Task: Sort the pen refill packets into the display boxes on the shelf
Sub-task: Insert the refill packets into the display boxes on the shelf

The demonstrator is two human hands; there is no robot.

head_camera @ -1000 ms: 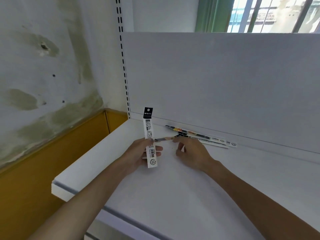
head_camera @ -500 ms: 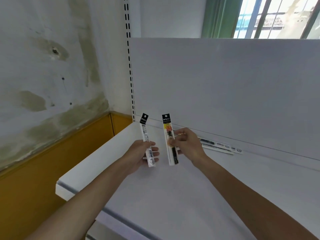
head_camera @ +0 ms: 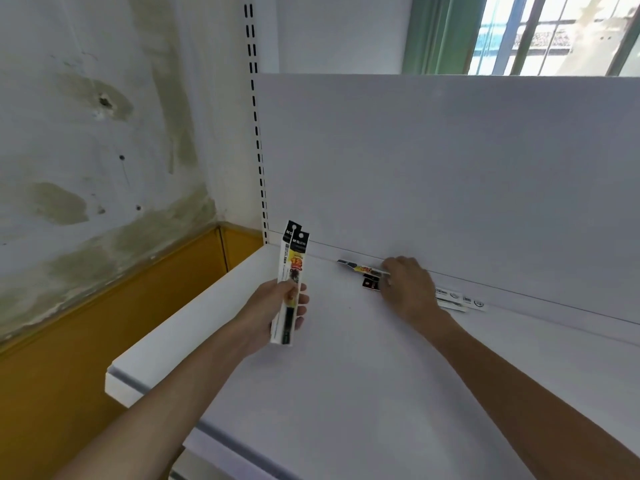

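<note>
Two pen refill packets (head_camera: 298,261) stand upright, one stacked against the other, in the left hand (head_camera: 273,310), held above the near-left part of the white shelf (head_camera: 346,393). The hand's fingers (head_camera: 302,300) curl round the lower half of the packets and the thumb lies across the front. The front packet has a black header with a hang hole, yellow and red print below it and a dark refill in its lower part. The rear packet peeks out just to the left and shows a black header and a white body with small print. To the right and farther back, the right hand (head_camera: 407,289) lies knuckles up on a small pile of loose packets (head_camera: 360,269) that lies flat on the shelf along the foot of the white back panel (head_camera: 450,168). Its fingers (head_camera: 388,271) bend down onto them, but I cannot tell whether they grip a packet or only press on it. A packet with yellow print and a black header end (head_camera: 370,283) stick out to the left of that hand, and white packet ends (head_camera: 457,300) stick out to its right. A slotted white upright (head_camera: 256,116) rises at the shelf's far-left corner, beside a stained wall (head_camera: 86,133) with a yellow lower panel (head_camera: 104,323). A barred window (head_camera: 554,32) shows above the back panel.
</note>
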